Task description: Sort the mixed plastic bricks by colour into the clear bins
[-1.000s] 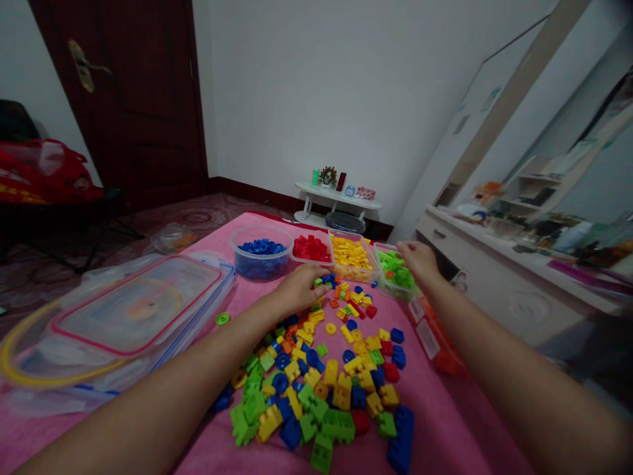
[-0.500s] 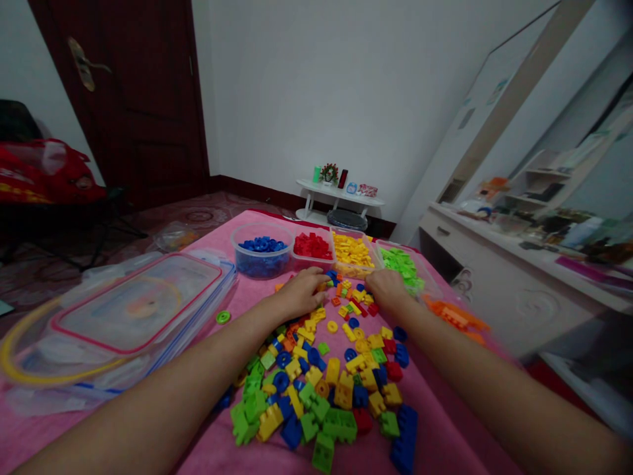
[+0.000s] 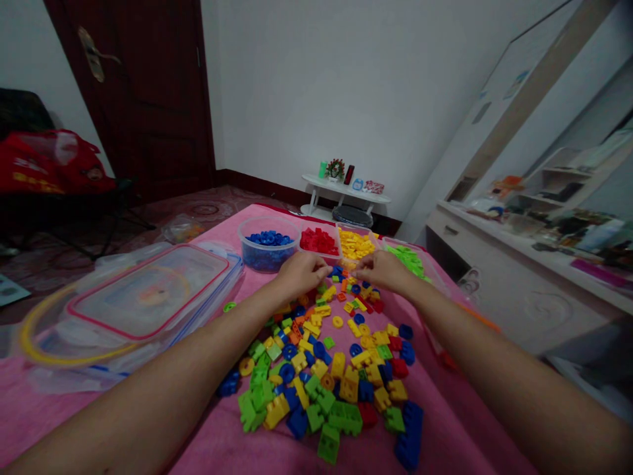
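Loose toy building bricks [image 3: 337,366] in yellow, green, blue, red and orange lie spread over a pink cloth [image 3: 198,429]. At the far end of this pile, my left hand [image 3: 302,272] has its fingers pinched beside a few small blue bricks [image 3: 337,271]. Facing it, my right hand [image 3: 384,269] also pinches, thumb and fingertips together, just in front of the tub of yellow bricks [image 3: 355,245]. Whatever either hand holds is too small or hidden to make out. A tub of red bricks [image 3: 319,241] stands just beyond my left hand.
A round clear tub [image 3: 268,258] of blue bricks stands left of the red ones; green bricks [image 3: 406,260] fill a container at right. Stacked plastic lids [image 3: 153,297] cover the cloth's left side. Orange pieces [image 3: 477,318] lie beyond my right forearm. A dresser [image 3: 504,264] stands to the right.
My right hand has moved left, toward my left hand, and its fingertips now show. My left hand has drawn its fingers into a pinch. The view has shifted slightly.
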### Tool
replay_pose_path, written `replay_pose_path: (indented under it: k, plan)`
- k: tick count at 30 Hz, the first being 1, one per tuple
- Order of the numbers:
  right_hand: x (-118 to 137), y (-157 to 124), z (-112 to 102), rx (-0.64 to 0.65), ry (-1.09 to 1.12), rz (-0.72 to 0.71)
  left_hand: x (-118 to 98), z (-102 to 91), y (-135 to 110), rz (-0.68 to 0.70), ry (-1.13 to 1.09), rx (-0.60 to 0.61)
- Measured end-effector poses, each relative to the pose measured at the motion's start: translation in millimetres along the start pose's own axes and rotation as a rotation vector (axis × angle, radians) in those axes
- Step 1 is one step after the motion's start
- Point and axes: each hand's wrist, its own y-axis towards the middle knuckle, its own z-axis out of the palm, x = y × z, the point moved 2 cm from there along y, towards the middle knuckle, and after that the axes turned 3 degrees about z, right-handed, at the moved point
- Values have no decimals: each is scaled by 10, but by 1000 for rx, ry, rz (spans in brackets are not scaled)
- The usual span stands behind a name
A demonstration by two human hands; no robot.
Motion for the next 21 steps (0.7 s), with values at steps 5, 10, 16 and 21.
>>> replay_pose_path:
  k: [5, 10, 16, 21]
  plan:
    - [246, 4, 235, -97, 178, -205, 38, 1, 6, -6, 19, -70]
    - [228, 22, 429, -134, 319, -113, 77, 111, -5, 13, -31, -3]
    - [256, 66, 521, -143, 489, -170, 70, 125, -3, 14, 7, -16]
    - [319, 7, 495, 28, 899, -37, 35, 154, -12, 92, -21, 59]
